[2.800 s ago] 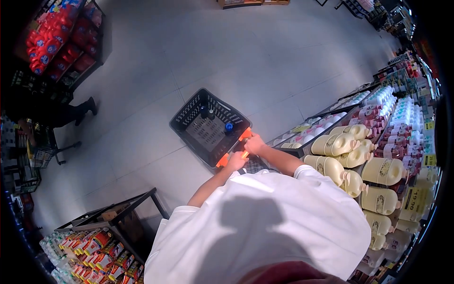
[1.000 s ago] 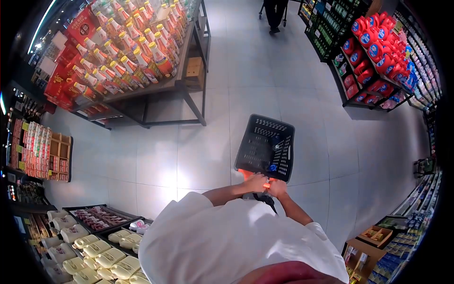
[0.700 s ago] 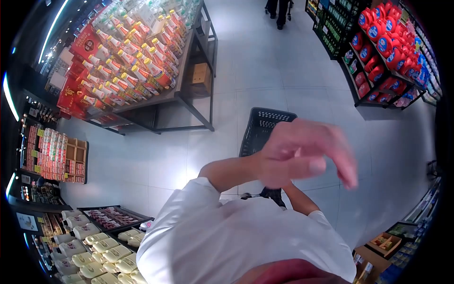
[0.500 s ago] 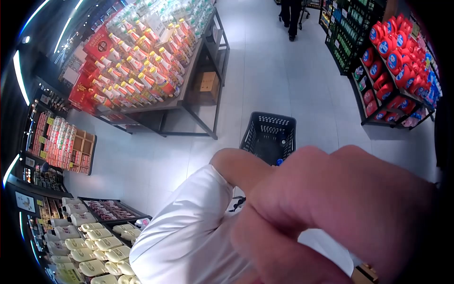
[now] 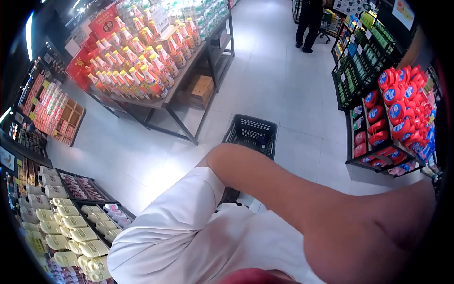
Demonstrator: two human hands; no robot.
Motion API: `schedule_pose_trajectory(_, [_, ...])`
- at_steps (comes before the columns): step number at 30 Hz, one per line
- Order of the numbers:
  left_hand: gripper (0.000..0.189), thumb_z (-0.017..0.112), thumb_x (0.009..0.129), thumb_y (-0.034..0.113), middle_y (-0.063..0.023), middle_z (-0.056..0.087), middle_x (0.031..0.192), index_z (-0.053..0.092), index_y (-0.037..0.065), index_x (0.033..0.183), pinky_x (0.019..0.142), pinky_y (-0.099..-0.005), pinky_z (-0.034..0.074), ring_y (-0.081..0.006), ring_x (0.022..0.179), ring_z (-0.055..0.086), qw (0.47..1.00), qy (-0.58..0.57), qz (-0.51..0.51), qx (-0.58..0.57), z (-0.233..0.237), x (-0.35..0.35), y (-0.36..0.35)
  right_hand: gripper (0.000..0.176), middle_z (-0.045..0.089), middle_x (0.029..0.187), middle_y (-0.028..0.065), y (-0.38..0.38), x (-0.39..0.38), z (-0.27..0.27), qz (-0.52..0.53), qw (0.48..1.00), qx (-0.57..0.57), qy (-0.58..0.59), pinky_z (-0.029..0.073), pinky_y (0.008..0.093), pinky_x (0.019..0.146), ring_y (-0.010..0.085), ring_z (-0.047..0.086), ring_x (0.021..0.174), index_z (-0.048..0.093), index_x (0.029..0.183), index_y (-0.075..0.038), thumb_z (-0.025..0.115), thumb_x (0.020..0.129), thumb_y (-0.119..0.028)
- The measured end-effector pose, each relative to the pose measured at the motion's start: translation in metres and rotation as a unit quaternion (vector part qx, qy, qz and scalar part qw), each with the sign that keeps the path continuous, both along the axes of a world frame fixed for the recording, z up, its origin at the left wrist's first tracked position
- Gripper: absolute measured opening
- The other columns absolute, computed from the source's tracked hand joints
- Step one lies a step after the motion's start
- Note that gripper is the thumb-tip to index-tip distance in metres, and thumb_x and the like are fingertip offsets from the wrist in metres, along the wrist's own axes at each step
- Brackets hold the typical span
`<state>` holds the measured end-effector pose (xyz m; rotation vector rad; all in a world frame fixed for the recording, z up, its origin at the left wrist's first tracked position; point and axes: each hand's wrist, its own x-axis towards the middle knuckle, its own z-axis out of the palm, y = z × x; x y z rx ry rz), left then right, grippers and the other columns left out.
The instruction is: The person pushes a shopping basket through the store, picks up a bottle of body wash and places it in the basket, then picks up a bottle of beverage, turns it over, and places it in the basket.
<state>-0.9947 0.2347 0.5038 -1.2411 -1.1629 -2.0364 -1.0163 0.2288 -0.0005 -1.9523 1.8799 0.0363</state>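
My left arm crosses in front of my white shirt (image 5: pixel 189 217), its elbow bent. My left hand (image 5: pixel 364 236) is raised very close to the camera at the lower right. Its fingers are turned toward the dark right edge and do not show clearly. Beyond my elbow a black perforated shopping basket (image 5: pixel 265 128) is partly covered by the arm, with small dark contents low inside. My right hand is out of sight. A blurred red shape (image 5: pixel 255 277) pokes in at the bottom edge.
A table of yellow-capped bottles (image 5: pixel 153 78) stands ahead left. Pale yellow jugs (image 5: pixel 80 234) fill shelves at lower left. Red bottles (image 5: pixel 402 102) crowd a rack on the right. A person in dark trousers (image 5: pixel 309 26) stands up the tiled aisle (image 5: pixel 269 61).
My left hand has shifted from the middle foreground to the right, uncovering the forearm. The view has turned, and the basket sits further left in it.
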Motion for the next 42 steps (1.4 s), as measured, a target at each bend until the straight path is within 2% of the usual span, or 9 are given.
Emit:
schedule_pose_trajectory(5, [0.03, 0.046, 0.095, 0.015, -0.0155, 0.066, 0.081, 0.066, -0.006, 0.09, 0.067, -0.029, 0.051, -0.0182, 0.072, 0.064, 0.996, -0.079, 0.027, 0.001, -0.006, -0.024, -0.059, 0.023, 0.07, 0.088, 0.0111, -0.048, -0.019, 0.003, -0.012, 1.0, 0.007, 0.014, 0.054, 0.041, 0.071, 0.0284, 0.068, 0.083, 0.072, 0.09, -0.011, 0.066, 0.077, -0.029])
schedule_pose_trajectory(10, [0.032, 0.046, 0.096, 0.017, -0.0154, 0.066, 0.079, 0.067, -0.006, 0.088, 0.066, -0.0287, 0.051, -0.0176, 0.069, 0.064, 0.993, -0.103, 0.052, -0.003, -0.004, -0.009, -0.153, 0.022, 0.07, 0.086, 0.0107, -0.106, -0.039, 0.007, -0.016, 0.999, 0.019, 0.036, 0.054, 0.0407, 0.07, 0.028, 0.069, 0.082, 0.072, 0.088, -0.011, 0.066, 0.076, -0.029])
schedule_pose_trajectory(19, [0.028, 0.048, 0.095, 0.015, -0.0164, 0.066, 0.088, 0.067, -0.006, 0.093, 0.07, -0.0316, 0.052, -0.023, 0.079, 0.064, 0.998, -0.02, 0.053, 0.004, 0.017, 0.073, -0.3, 0.019, 0.07, 0.082, 0.01, -0.201, -0.095, 0.002, -0.053, 0.995, 0.063, 0.053, 0.054, 0.0412, 0.068, 0.0272, 0.069, 0.079, 0.073, 0.085, -0.011, 0.066, 0.076, -0.027])
schedule_pose_trajectory(21, [0.027, 0.049, 0.094, 0.015, -0.0168, 0.066, 0.091, 0.067, -0.006, 0.094, 0.072, -0.0324, 0.053, -0.0247, 0.082, 0.063, 0.998, 0.004, 0.063, -0.001, 0.023, 0.079, -0.317, 0.023, 0.07, 0.085, 0.0106, -0.222, -0.104, 0.0, -0.047, 0.994, 0.087, 0.054, 0.055, 0.0443, 0.071, 0.0301, 0.069, 0.08, 0.073, 0.088, -0.014, 0.062, 0.077, -0.032])
schedule_pose_trajectory(29, [0.024, 0.052, 0.092, 0.011, -0.0181, 0.066, 0.102, 0.067, -0.005, 0.101, 0.078, -0.0359, 0.054, -0.0312, 0.094, 0.063, 0.992, 0.105, 0.058, -0.042, 0.051, 0.068, -0.365, 0.023, 0.07, 0.082, 0.0122, -0.281, -0.134, -0.003, -0.036, 0.998, 0.034, 0.039, 0.055, 0.0427, 0.069, 0.0294, 0.07, 0.079, 0.073, 0.086, -0.012, 0.065, 0.074, -0.03])
schedule_pose_trajectory(36, [0.025, 0.054, 0.09, 0.008, -0.0192, 0.065, 0.111, 0.067, -0.005, 0.107, 0.084, -0.039, 0.056, -0.0369, 0.104, 0.062, 0.978, 0.176, -0.07, -0.085, 0.087, 0.017, -0.388, 0.021, 0.071, 0.08, 0.0116, -0.334, -0.167, -0.007, -0.022, 1.0, 0.013, 0.008, 0.055, 0.0413, 0.065, 0.0286, 0.07, 0.074, 0.073, 0.082, -0.01, 0.065, 0.073, -0.027])
schedule_pose_trajectory(37, [0.025, 0.054, 0.09, 0.008, -0.0194, 0.065, 0.113, 0.067, -0.005, 0.108, 0.085, -0.0394, 0.056, -0.0377, 0.105, 0.062, 0.976, 0.184, -0.075, -0.095, 0.084, -0.002, -0.394, 0.019, 0.071, 0.083, 0.0123, -0.343, -0.171, 0.013, -0.022, 0.999, 0.028, 0.006, 0.056, 0.0398, 0.069, 0.0287, 0.07, 0.079, 0.074, 0.086, -0.009, 0.064, 0.078, -0.023])
schedule_pose_trajectory(39, [0.022, 0.053, 0.09, 0.004, -0.0194, 0.066, 0.109, 0.068, -0.005, 0.102, 0.082, -0.0364, 0.055, -0.0349, 0.103, 0.063, 0.971, 0.204, -0.01, -0.122, 0.077, -0.041, -0.41, 0.019, 0.071, 0.083, 0.0128, -0.359, -0.182, 0.011, -0.018, 1.0, 0.019, -0.004, 0.056, 0.04, 0.069, 0.0293, 0.071, 0.079, 0.074, 0.086, -0.009, 0.063, 0.078, -0.022])
schedule_pose_trajectory(42, [0.017, 0.053, 0.089, 0.004, -0.0194, 0.066, 0.095, 0.067, -0.006, 0.09, 0.072, -0.0364, 0.055, -0.0267, 0.092, 0.066, 0.954, 0.175, 0.224, -0.089, 0.065, -0.068, -0.428, 0.018, 0.071, 0.081, 0.0144, -0.389, -0.197, 0.012, 0.0, 1.0, -0.004, -0.023, 0.056, 0.0413, 0.066, 0.0305, 0.07, 0.077, 0.073, 0.083, -0.008, 0.062, 0.077, -0.02])
